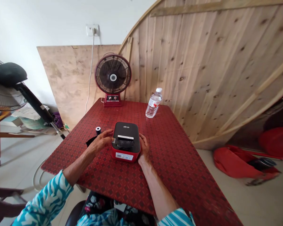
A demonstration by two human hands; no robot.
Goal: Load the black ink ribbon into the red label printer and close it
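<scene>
— Where's the printer?

— Right at your 12 o'clock: a compact red-and-black label printer [126, 141] sits on the near half of the red patterned table cover [179, 163], with a white strip showing in the slot on its black lid.

— And my hands?

— Your left hand [100, 142] lies at the printer's 9 o'clock side, its fingers [108, 134] spread open and touching the lid's edge. Your right hand [143, 147] is against the 3 o'clock side, its fingers bent around the edge. I can't tell whether that hand is actually gripping.

— What's close by?

— A small black roll [98, 130] stands just past your left fingers, at the printer's 10 o'clock, beside a black scrap [91, 141]. Farther out, a red desk fan [113, 77] is at 12 on the far edge, and a water bottle [153, 103] lies at 1.
</scene>
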